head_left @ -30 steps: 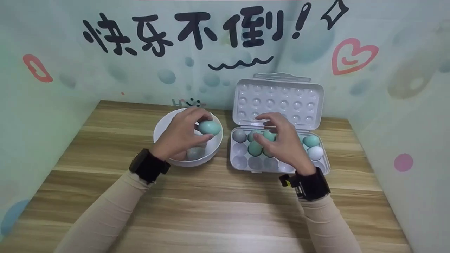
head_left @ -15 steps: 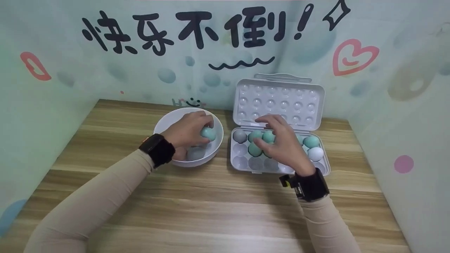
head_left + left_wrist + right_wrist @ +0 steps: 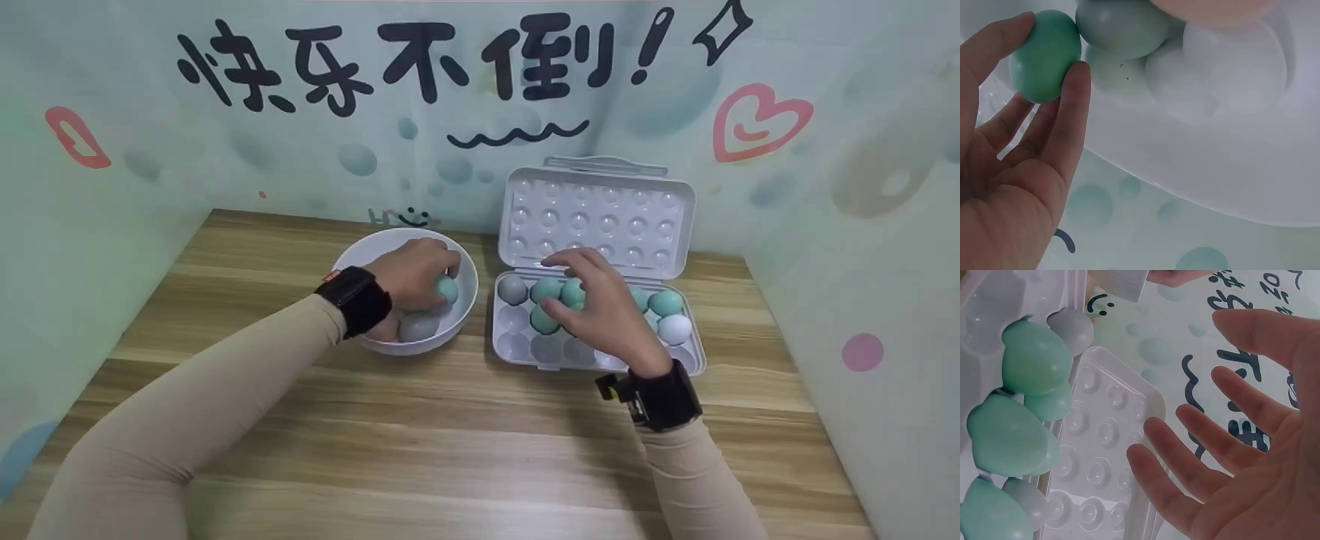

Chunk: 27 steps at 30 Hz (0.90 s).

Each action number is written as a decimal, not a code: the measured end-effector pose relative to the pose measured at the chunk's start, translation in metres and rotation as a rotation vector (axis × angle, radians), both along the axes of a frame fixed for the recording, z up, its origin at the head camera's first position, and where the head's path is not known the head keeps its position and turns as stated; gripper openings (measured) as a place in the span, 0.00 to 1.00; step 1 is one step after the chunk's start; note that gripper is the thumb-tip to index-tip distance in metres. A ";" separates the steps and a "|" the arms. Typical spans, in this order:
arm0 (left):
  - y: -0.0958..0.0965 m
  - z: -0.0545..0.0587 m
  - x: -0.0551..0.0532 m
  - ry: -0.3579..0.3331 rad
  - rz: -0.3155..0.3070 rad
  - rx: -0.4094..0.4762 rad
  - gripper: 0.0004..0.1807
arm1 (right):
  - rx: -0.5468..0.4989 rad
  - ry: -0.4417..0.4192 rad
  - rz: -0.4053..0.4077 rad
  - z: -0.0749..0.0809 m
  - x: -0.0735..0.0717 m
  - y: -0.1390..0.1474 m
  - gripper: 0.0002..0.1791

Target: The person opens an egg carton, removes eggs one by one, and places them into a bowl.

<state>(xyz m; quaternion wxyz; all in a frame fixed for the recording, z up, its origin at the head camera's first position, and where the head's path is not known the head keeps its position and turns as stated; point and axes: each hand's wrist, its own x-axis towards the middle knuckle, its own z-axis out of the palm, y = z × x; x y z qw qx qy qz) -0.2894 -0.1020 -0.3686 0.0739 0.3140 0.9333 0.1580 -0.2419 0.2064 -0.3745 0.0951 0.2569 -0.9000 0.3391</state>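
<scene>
Head view: left hand [image 3: 412,274] inside white bowl [image 3: 465,300], fingertips pinching green egg [image 3: 447,289]; grey egg [image 3: 417,327] and others below fingers. Right hand [image 3: 600,307] spread loose, holding nothing, over egg tray [image 3: 517,346]; green eggs under fingers, white egg [image 3: 673,328] beside. Lid [image 3: 600,217] upright beyond fingertips.

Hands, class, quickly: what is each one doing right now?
Left hand: fingers hold a green egg inside the white bowl.
Right hand: open, empty, over the egg tray.
</scene>
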 end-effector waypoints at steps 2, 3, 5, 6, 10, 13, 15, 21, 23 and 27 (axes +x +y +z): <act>0.001 0.000 -0.002 -0.026 0.021 -0.016 0.17 | 0.003 -0.007 0.001 0.000 0.000 0.000 0.24; 0.002 0.000 -0.003 -0.037 0.032 -0.027 0.17 | 0.007 -0.011 0.001 0.000 0.001 0.000 0.24; 0.003 -0.001 -0.003 -0.061 0.051 -0.046 0.17 | 0.012 -0.013 0.002 0.000 0.001 -0.001 0.24; 0.003 -0.001 -0.003 -0.068 0.057 -0.055 0.17 | 0.015 -0.015 0.002 0.000 0.001 -0.001 0.24; 0.005 -0.002 -0.001 -0.054 0.036 -0.062 0.15 | 0.028 -0.016 0.008 -0.001 0.000 -0.001 0.24; 0.005 -0.002 0.002 -0.062 0.035 -0.063 0.16 | 0.037 -0.013 0.011 -0.002 0.000 0.000 0.24; 0.004 -0.002 0.002 -0.077 0.044 -0.069 0.16 | 0.041 -0.014 0.010 -0.003 0.000 0.000 0.25; 0.001 0.004 0.007 -0.063 0.033 -0.062 0.18 | 0.057 -0.011 0.002 -0.005 -0.001 0.001 0.26; 0.001 0.008 0.010 -0.019 0.015 -0.051 0.20 | 0.068 0.003 0.000 -0.006 -0.001 0.002 0.27; 0.002 0.015 0.017 0.068 0.004 -0.042 0.23 | 0.104 0.033 -0.002 -0.008 -0.002 0.003 0.28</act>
